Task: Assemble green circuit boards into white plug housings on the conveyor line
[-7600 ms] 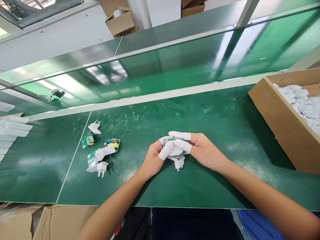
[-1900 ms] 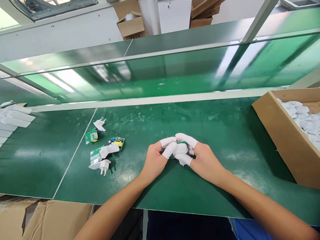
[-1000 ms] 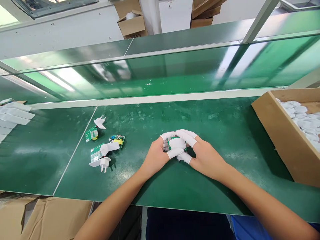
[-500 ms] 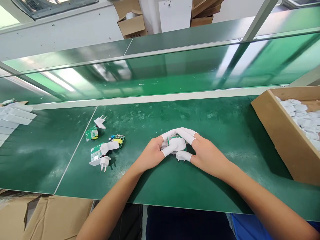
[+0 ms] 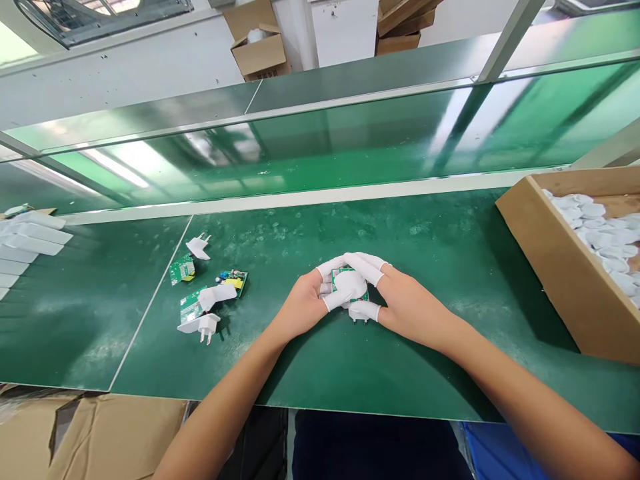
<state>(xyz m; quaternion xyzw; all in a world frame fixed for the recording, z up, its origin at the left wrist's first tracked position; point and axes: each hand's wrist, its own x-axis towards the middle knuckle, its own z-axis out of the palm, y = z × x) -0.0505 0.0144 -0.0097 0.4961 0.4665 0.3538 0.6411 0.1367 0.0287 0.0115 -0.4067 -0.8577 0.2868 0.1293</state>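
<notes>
The left hand [image 5: 301,308] and right hand [image 5: 409,305] are gripping a green circuit board [image 5: 344,271], with white finger cots [image 5: 349,288] hiding most of it and a white plug housing [image 5: 356,319] barely poking out below.

No wording, brand or number can be read anywhere in this view. The green circuit board [image 5: 341,272] carries tiny printed markings, and the cardboard carton [image 5: 259,56] beyond the workbench shows faint dark print, but both are too small and blurred to make out.
</notes>
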